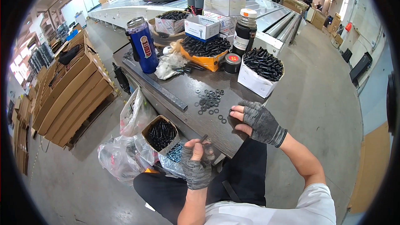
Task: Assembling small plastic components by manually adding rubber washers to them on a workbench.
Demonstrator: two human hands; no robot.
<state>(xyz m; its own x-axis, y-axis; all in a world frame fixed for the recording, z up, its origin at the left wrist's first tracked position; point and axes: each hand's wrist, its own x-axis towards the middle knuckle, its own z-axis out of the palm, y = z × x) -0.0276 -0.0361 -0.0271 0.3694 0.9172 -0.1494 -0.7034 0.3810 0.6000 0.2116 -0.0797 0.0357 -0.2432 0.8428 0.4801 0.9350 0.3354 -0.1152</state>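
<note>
My left hand (196,164), in a grey fingerless glove, is closed around a black bolt (204,138) whose end sticks up past the thumb, just off the table's near edge. My right hand (260,121), gloved the same way, is over the table's right corner. Its fingers and thumb are apart, and I see nothing held between them. Left of those fingertips, a loose cluster of black ring washers (209,100) is spread on the dark table (183,86). Below the table edge, near my left hand, stands an open carton of black bolts (161,135).
Behind the washers stand a white box of black bolts (263,67), an orange-sided box of bolts (208,60), a blue bottle (146,52) and a black flask (243,35). A metal bar (160,89) lies along the left edge. Plastic bags (123,156) are at lower left.
</note>
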